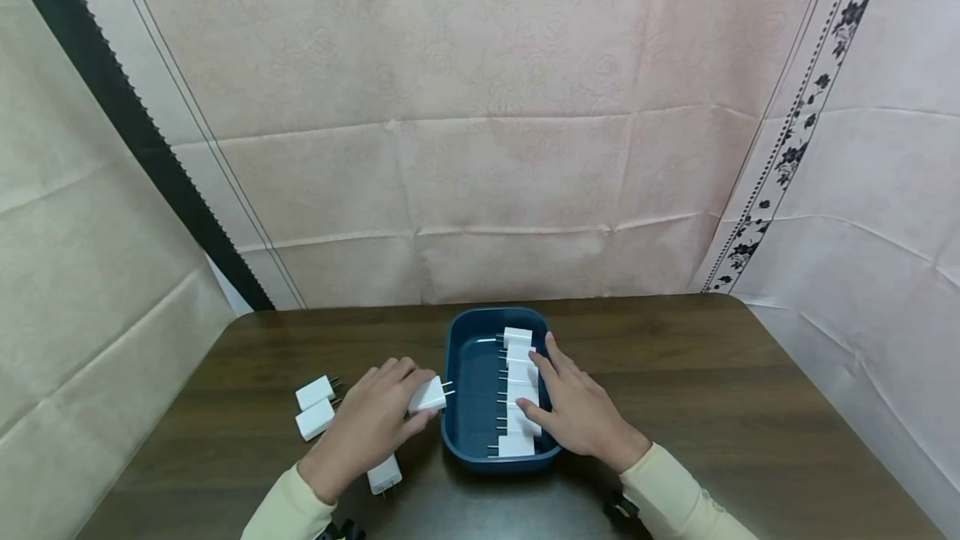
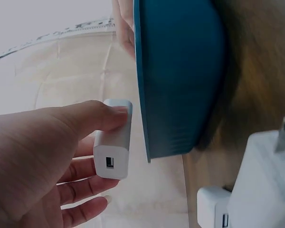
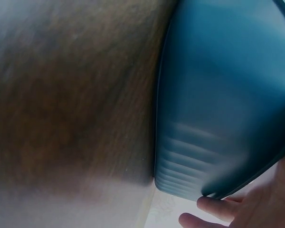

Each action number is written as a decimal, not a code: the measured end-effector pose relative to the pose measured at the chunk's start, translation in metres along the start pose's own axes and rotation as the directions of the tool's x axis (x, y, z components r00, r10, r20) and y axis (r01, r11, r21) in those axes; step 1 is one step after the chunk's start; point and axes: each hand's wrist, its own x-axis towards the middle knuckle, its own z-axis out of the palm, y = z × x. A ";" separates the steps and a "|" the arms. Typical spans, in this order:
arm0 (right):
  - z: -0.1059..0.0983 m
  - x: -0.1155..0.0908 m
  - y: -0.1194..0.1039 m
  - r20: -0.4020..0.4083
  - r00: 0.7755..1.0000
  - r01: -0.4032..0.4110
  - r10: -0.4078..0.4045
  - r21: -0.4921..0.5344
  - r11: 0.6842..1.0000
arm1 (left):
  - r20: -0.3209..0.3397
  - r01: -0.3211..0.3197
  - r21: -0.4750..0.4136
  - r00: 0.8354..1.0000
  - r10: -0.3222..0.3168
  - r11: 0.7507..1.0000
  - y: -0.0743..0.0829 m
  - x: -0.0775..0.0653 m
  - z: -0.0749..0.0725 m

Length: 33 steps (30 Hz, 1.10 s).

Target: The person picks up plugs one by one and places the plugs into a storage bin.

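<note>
My left hand (image 1: 375, 415) pinches a white USB wall charger (image 1: 427, 396) between thumb and fingers, at the left rim of a blue plastic bin (image 1: 471, 394). The held charger's prongs point right, toward the bin; its USB port (image 2: 109, 162) faces the left wrist camera. Inside the bin, several white chargers (image 1: 521, 371) stand in a row along the right side, prongs pointing left. My right hand (image 1: 588, 411) lies over the bin's right rim with fingers spread, thumb and forefinger reaching onto the row. The right wrist view shows fingertips (image 3: 213, 205) beside the bin's outer wall.
Left of the bin, two loose chargers (image 1: 315, 407) lie side by side on the brown wooden table (image 1: 712, 407). Another charger (image 1: 384, 474) lies near my left wrist, partly hidden. Pale cloth (image 1: 510, 173) hangs behind the table and at both sides.
</note>
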 end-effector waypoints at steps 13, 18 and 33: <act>0.000 -0.001 -0.001 -0.004 1.000 0.003 -0.003 0.004 1.000 | 0.017 -0.077 -0.044 0.997 0.078 0.996 0.019 -0.001 0.008; 0.000 -0.002 0.000 -0.006 1.000 0.006 -0.006 0.006 1.000 | 0.063 -0.093 -0.075 0.993 0.098 0.993 0.025 0.000 0.012; -0.001 -0.002 -0.001 0.004 1.000 0.005 -0.005 0.002 1.000 | 0.136 -0.155 -0.173 0.974 0.179 0.973 0.030 0.004 0.018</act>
